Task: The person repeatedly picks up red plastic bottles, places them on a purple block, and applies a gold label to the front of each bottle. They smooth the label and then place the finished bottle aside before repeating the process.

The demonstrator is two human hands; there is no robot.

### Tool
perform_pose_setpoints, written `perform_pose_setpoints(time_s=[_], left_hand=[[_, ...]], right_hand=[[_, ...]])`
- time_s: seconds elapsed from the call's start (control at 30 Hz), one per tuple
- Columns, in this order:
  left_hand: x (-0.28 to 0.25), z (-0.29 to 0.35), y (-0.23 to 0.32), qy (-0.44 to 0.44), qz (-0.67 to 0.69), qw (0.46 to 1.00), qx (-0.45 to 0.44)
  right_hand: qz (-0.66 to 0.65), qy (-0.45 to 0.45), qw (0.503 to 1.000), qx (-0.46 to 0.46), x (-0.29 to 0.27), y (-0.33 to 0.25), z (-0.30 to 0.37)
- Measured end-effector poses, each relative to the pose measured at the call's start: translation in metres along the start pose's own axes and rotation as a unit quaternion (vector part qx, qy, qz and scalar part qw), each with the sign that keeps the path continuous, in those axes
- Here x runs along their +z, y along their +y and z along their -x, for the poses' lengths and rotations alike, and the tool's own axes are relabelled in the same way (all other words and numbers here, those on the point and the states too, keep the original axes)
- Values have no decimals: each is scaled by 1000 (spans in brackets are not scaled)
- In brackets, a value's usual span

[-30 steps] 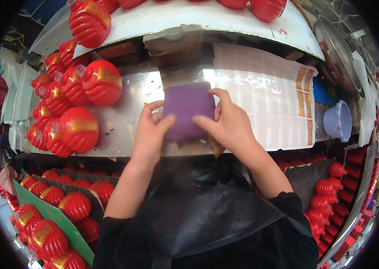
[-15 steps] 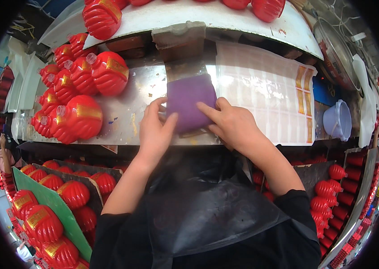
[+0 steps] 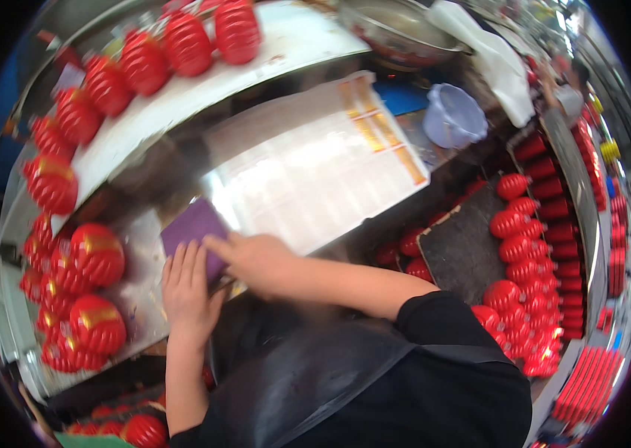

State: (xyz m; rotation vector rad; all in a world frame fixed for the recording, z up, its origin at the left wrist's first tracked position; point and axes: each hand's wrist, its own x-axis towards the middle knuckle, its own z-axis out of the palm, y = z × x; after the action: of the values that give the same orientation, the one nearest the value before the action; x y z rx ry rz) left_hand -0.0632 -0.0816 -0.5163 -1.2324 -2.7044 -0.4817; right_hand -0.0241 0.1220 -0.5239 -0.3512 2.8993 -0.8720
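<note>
A matte purple pad or folded cloth is lying over the desk, just left of a white sheet. The left hand is resting on its near side, fingers outstretched; the right hand is touching its right side, grasp indeterminable. It is probably proving light, soft and non-slip, favouring opposite edges for holding.

Hands closer together, view turned right
</note>
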Motion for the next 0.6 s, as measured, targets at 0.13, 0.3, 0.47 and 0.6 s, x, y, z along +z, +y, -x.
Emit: perform_pose_setpoints(time_s=[0.13,0.3,0.47,0.6], left_hand=[[-12,2,2,-22,-26,999,-2],[-7,1,13,-25,-1,999,-19],[-7,4,15,-53,-32,998,-24],[5,7,25,-17,-24,998,-58]], right_hand=[[41,-10,997,-57,-17,-9,-14],[41,19,996,-83,-18,4,-2],[-67,117,984,117,-40,38,101],[202,238,915,256,-78,63,247]])
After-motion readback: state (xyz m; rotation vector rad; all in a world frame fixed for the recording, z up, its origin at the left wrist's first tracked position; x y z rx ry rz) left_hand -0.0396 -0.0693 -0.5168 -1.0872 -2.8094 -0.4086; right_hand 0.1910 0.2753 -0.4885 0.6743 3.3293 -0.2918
